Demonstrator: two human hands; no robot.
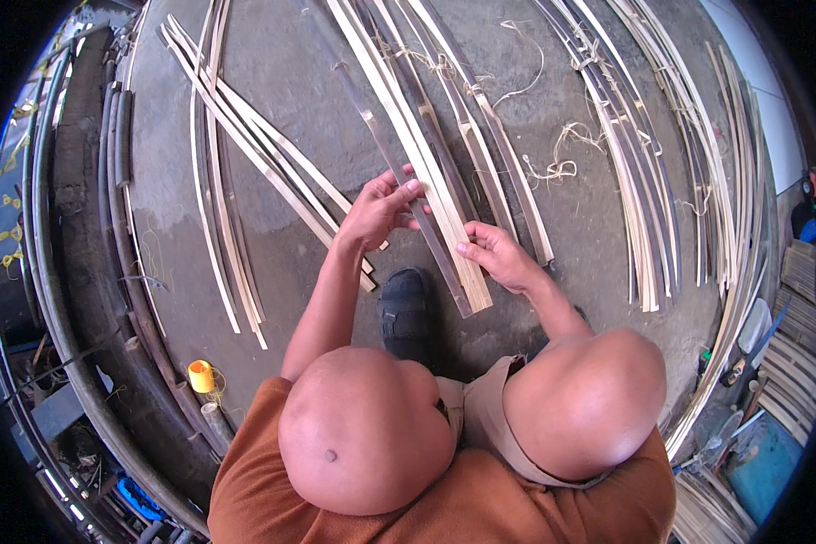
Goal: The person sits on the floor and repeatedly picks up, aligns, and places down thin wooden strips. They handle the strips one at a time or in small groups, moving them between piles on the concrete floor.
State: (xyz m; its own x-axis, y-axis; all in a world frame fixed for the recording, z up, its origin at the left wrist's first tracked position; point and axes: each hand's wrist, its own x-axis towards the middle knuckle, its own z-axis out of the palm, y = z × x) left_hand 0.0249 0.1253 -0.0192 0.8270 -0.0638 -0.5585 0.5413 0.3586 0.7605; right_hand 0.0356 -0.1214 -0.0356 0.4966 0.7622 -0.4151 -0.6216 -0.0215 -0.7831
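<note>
A: Start at the fingers. What are they doing?

B: The left hand (378, 210) has its fingertips curled over the top of a bundle of bamboo strips (431, 186), thumb below, pinching its near part. The right hand (500, 257) grips the same bundle lower down, near its cut end, thumb pressed on the edge.

A: So both closed on it?

B: Yes, both closed on the strips, none spread free.

A: Where does the bundle lie?

B: On the concrete floor (290, 72), running away from the person, its near end just beyond a dark shoe (404, 313).

A: How would it handle?

B: I'd judge the strips light and thin, springy along their length but stiff across. Smooth faces, so they could slide against each other; the edges look sharp enough to splinter. A pinch across the flat, near the end, looks best.

A: And around it?

B: More strips (236, 181) lie fanned to the left, tied bundles (639, 172) to the right with loose twine (562, 150) between, and a yellow spool (200, 375) near the left knee.
</note>
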